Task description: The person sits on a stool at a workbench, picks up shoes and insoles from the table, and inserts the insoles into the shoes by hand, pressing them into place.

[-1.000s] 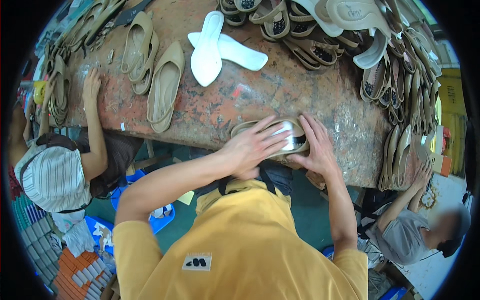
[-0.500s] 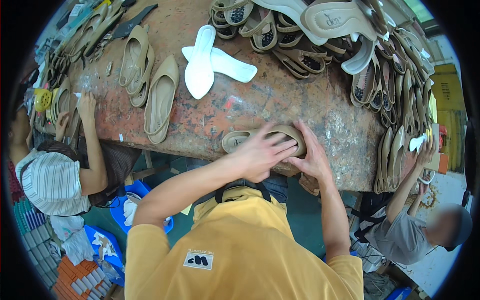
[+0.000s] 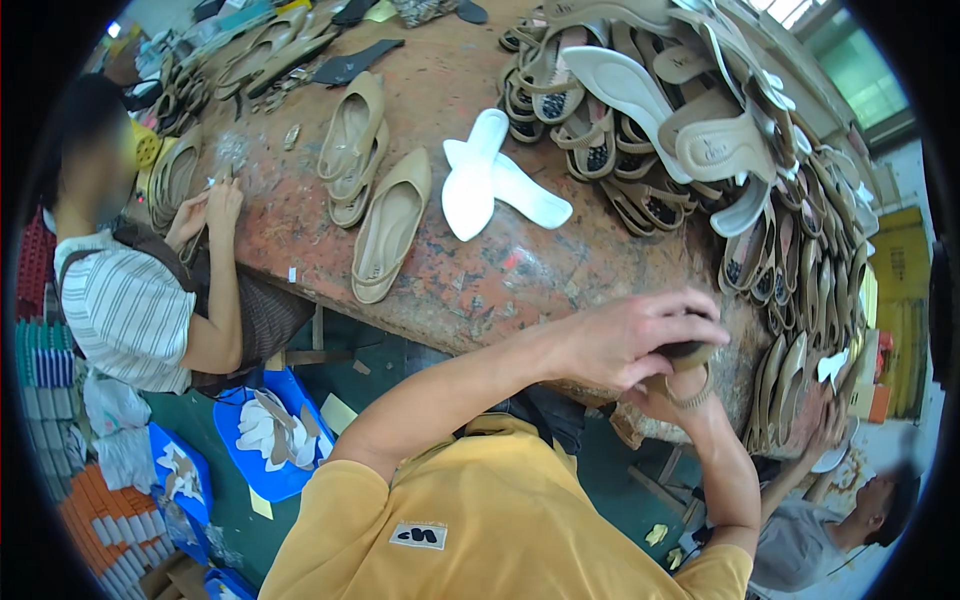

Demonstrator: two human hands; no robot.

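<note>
Head view shows a shoe (image 3: 690,352) between the left hand (image 3: 642,335), grasping it, and the right hand (image 3: 658,402) below, whose grip I cannot tell, long axis foreshortened.

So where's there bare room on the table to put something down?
Bare tabletop shows between the white insoles and the person's left hand. Another mostly bare patch lies between the tan pointed flats and the co-worker's hands on the left. It's crowded at the upper right, with a big heap of shoes.
</note>
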